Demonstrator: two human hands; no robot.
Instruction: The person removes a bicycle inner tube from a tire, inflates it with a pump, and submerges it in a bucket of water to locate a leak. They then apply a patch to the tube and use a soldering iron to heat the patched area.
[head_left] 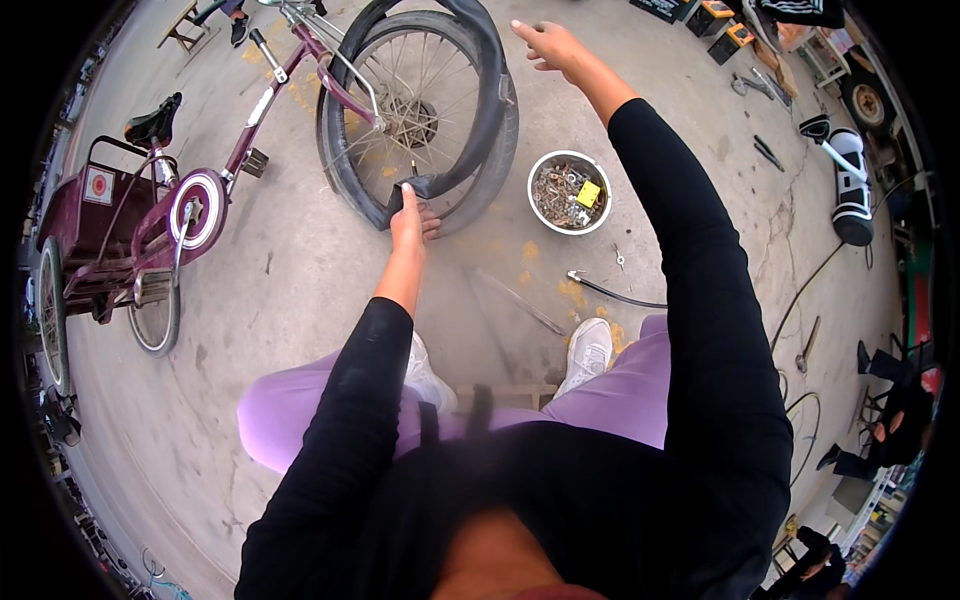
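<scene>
- Left hand [408,228] loosely grasps the black inner tube [488,112] at the wheel's [414,124] near edge.
- Right hand [546,48] is open, fingers partly extended, beside the tube.

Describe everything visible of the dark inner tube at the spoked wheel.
The inner tube is dark grey, smooth, rubbery-looking and plump, as if partly inflated. A slim valve stem stands up near its lower stretch. It curves down the right side of the spoked wheel toward the left hand, whose thumb touches it.
</scene>
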